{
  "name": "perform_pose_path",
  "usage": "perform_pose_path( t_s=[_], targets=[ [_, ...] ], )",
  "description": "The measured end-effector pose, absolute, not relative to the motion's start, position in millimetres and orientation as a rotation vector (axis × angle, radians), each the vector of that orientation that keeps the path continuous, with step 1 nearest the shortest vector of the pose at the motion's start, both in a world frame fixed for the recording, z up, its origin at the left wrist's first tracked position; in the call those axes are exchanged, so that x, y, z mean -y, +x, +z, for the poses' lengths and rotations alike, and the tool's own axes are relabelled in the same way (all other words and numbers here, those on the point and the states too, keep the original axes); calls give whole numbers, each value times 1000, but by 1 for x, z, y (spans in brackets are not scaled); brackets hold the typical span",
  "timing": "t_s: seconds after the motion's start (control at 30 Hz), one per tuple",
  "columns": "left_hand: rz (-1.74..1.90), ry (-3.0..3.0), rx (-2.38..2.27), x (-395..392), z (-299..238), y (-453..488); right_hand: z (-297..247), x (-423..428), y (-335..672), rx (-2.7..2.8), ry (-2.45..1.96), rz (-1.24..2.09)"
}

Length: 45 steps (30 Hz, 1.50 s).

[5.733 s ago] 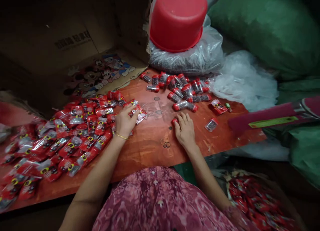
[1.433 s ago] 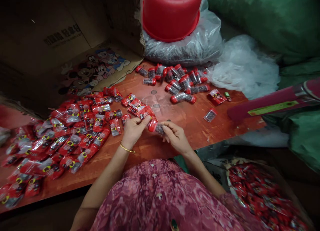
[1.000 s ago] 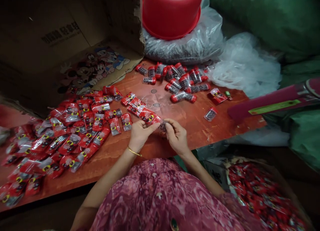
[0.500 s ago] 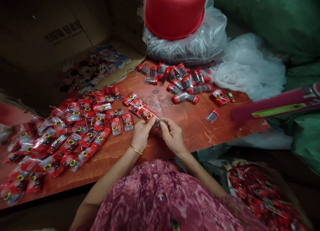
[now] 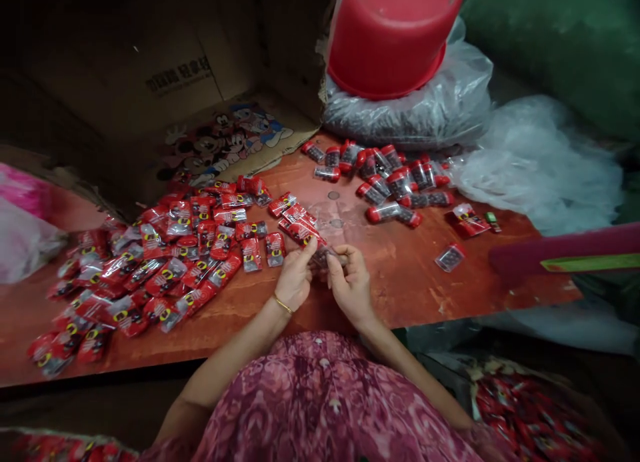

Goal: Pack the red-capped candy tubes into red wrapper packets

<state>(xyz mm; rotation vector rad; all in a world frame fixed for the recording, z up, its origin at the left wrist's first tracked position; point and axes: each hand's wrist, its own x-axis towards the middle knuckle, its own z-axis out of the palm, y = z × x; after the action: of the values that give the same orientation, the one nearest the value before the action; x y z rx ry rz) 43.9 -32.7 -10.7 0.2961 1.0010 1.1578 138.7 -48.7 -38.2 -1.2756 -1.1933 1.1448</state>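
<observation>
Between my two hands, over the front of the table, is a small clear plastic packet with dark contents. My left hand wears a gold bangle and pinches the packet's left side with thumb and forefinger. The right hand is closed on its other end, thumb on top and fingers curled. Just beyond my left fingertips lie several red printed packets, partly overlapping. A large heap of similar red packets spreads to the left.
Small red-capped clear tubes with dark contents lie at the back. A red basin rests on a filled plastic bag. An open cardboard box stands back left. A dark pink bar juts in from the right.
My view has turned to the left, so the scene sits further right. Both hands still grip the small packet; my left forefinger now points out along it.
</observation>
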Motion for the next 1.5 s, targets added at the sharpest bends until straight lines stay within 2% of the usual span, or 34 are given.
perform_pose_path(
  t_s=[0.23,0.37,0.77,0.97,1.2,1.33,1.5],
  targets=[
    [1170,483,-986,38,-14,39,-23,41,127,1015,-1168,1411],
    [1210,472,-988,33,-9,33,-20,40,125,1074,-1148,1353],
    [1321,426,-980,27,-3,21,-17,35,133,1119,-1134,1488],
    [1204,395,-921,32,-7,25,-18,26,125,1071,-1140,1514],
    [1240,364,-960,28,-7,8,-36,3,102,1161,-1150,1522],
    [1211,320,-1048,17,-7,-17,-34,-24,100,1582,-1165,1276],
    [1366,16,-1144,-10,-4,-54,-11,-114,102,2137,-1414,392]
  ],
)
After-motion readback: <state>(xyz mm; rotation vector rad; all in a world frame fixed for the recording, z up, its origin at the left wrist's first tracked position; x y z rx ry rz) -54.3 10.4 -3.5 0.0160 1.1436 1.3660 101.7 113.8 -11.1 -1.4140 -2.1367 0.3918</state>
